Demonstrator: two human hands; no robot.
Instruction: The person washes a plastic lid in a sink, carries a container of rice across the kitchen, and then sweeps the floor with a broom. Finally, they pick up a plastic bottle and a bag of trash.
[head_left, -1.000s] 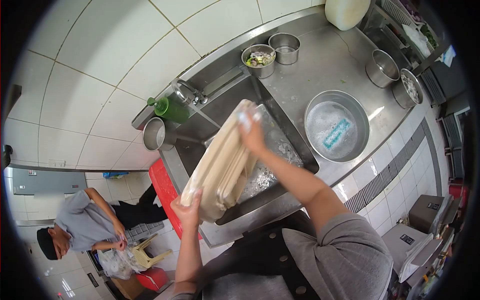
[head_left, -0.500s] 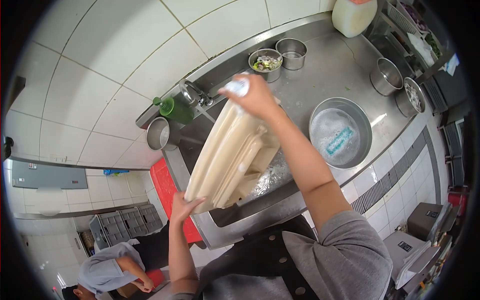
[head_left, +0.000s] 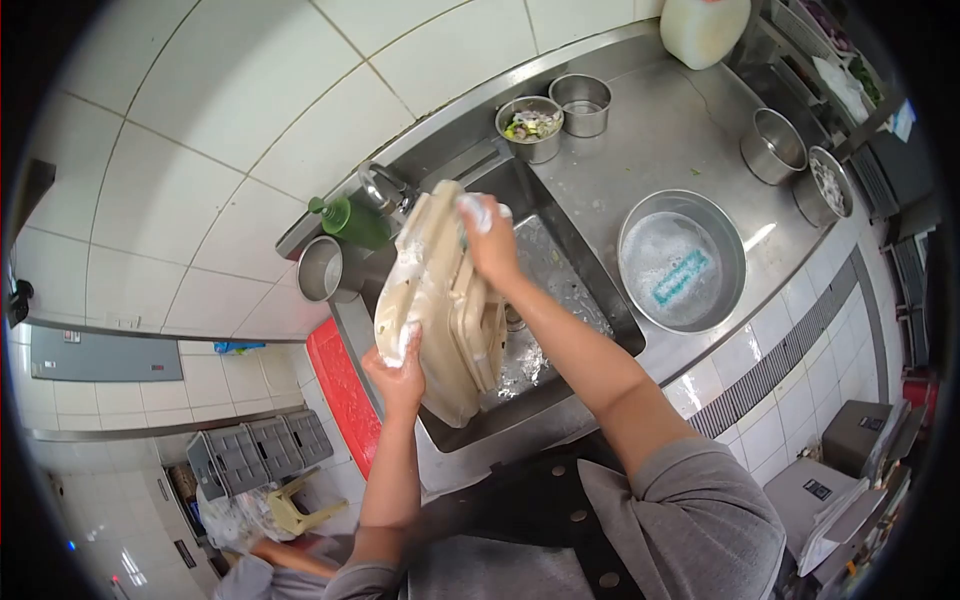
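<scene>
A stack of beige plastic trays [head_left: 445, 300], wet and soapy, stands on edge over the steel sink [head_left: 590, 330]. My left hand [head_left: 398, 368] grips the stack's lower left edge. My right hand [head_left: 490, 240] presses a foamy white sponge against the upper side of the stack, near its top. The tap [head_left: 385, 185] is just behind the top of the trays.
A green soap bottle [head_left: 345, 220] and a steel pot [head_left: 318, 268] stand left of the sink. On the counter right sits a steel basin [head_left: 682, 262] of soapy water with a teal cloth. Steel cups [head_left: 530, 125] stand behind. Another person is at the bottom left.
The trays have turned more upright and come down toward the sink. My right hand slid down from the stack's top end. My left hand shifted up along the edge.
</scene>
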